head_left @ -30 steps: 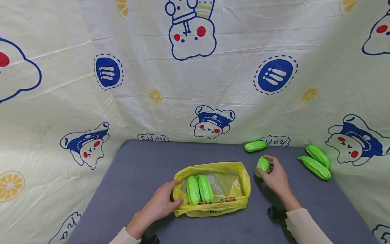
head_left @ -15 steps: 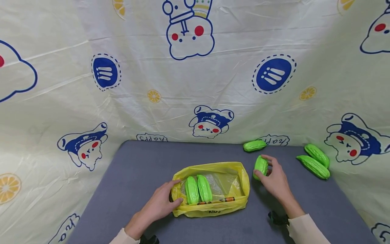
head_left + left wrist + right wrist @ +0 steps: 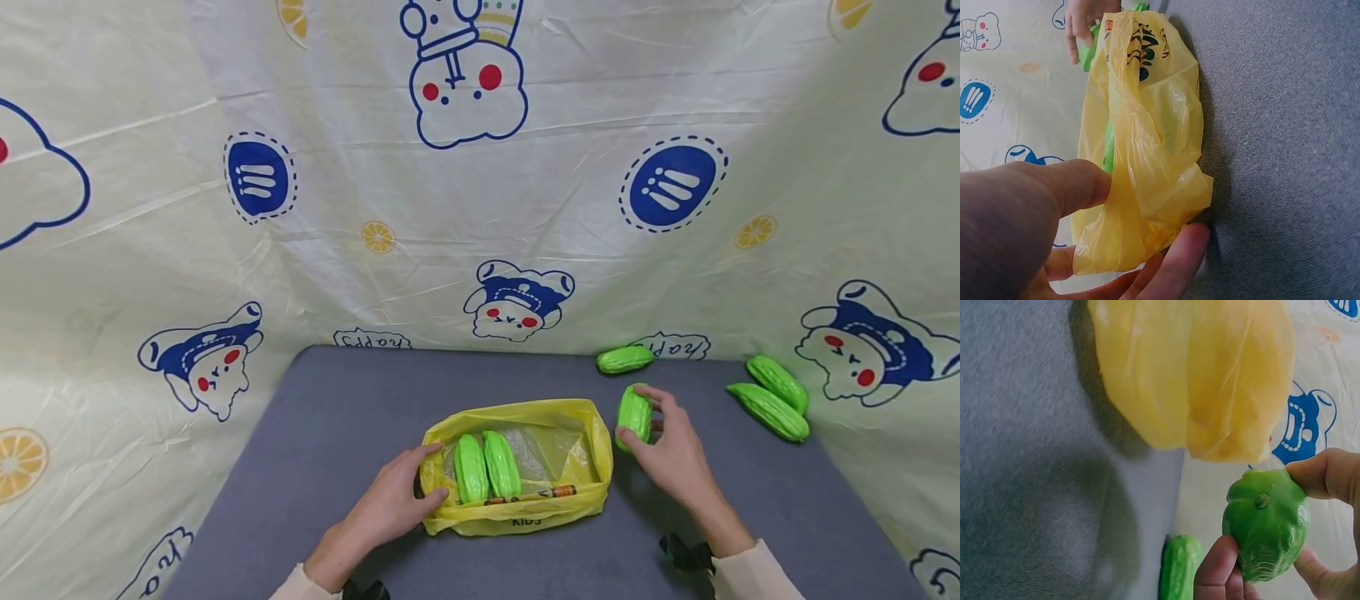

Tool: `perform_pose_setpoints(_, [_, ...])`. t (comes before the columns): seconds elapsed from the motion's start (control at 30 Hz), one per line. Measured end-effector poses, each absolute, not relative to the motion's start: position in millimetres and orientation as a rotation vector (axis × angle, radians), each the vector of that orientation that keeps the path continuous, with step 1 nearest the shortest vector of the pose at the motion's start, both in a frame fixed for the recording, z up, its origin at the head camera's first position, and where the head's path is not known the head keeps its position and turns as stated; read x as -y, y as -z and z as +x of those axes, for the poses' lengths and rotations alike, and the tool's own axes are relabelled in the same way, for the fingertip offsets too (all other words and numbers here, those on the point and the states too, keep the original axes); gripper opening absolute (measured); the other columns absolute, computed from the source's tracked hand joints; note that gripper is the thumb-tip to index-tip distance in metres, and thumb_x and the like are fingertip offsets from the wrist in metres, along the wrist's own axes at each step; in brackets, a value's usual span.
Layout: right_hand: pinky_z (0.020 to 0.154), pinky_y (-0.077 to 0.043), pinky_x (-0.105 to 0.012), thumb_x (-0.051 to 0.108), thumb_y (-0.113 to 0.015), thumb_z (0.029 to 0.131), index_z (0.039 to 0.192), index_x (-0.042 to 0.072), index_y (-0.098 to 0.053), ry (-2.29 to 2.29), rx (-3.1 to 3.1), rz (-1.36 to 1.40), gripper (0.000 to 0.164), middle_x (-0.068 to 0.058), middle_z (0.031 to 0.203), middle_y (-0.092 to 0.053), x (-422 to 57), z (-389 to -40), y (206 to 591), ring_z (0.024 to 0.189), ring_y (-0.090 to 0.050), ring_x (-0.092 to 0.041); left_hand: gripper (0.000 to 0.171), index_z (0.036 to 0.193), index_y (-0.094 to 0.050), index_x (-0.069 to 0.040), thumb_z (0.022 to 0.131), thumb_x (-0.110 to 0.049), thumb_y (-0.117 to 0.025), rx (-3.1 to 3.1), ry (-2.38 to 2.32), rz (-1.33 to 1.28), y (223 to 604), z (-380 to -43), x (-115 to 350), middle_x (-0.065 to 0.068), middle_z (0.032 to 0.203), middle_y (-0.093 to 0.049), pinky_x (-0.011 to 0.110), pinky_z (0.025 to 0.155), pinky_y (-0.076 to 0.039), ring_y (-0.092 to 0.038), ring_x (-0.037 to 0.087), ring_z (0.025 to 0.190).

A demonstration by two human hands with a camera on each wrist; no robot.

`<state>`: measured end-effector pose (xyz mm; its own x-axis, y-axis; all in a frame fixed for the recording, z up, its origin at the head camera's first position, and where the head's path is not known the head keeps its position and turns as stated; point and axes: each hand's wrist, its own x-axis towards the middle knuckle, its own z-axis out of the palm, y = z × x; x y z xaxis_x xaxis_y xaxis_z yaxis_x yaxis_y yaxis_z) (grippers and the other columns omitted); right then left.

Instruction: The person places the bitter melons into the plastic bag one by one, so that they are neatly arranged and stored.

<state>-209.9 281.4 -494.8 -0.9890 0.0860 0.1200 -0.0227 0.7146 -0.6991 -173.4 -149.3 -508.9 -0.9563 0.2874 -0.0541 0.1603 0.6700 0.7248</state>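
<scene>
A yellow plastic bag (image 3: pixel 517 519) lies on the table with its mouth spread wide. Two green ridged bitter melons (image 3: pixel 471 469) lie side by side in its left half. My left hand (image 3: pixel 393 497) holds the bag's left end, the thumb (image 3: pixel 1079 184) over the rim and the fingers along the outside. Just off the bag's right end, my right hand (image 3: pixel 672 450) grips another bitter melon (image 3: pixel 634 415) between thumb and fingers. In the right wrist view that melon (image 3: pixel 1266 525) shows its stem end, above the table and apart from the bag.
One bitter melon (image 3: pixel 625 360) lies at the table's back edge beside the curtain. Two more bitter melons (image 3: pixel 768 412) lie together near the right edge. The patterned curtain (image 3: pixel 450 200) hangs behind the grey table (image 3: pixel 360 383).
My right hand has carried its bitter melon a little to the left, closer to the bag. The left hand stays at the bag's left end.
</scene>
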Motion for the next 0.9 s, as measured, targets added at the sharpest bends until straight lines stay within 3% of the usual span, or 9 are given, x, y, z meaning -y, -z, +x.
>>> perform_pose_setpoints(0.33, [0.077, -0.056, -0.029, 0.020, -0.084, 0.107, 0.174, 0.009, -0.044, -1.114, 2.735, 0.048, 0.079, -0.032, 0.157, -0.052, -271, -200, 486, 0.122, -0.070, -0.046, 0.070, 0.167, -0.061, -0.006, 0.105, -0.026, -0.086, -2.719, -1.151, 0.362, 507, -172, 149, 0.026, 0.159, -0.068, 0.071, 0.117, -0.056, -0.066, 0.050, 0.147])
perform_pose_setpoints(0.9, [0.078, -0.054, -0.026, 0.019, -0.086, 0.107, 0.172, 0.010, -0.046, -1.097, 2.730, 0.161, 0.078, -0.032, 0.158, -0.051, -258, -190, 477, 0.120, -0.072, -0.041, 0.071, 0.168, -0.059, -0.007, 0.105, -0.027, -0.086, -2.709, -1.140, 0.351, 508, -173, 149, 0.025, 0.158, -0.068, 0.070, 0.116, -0.056, -0.067, 0.048, 0.147])
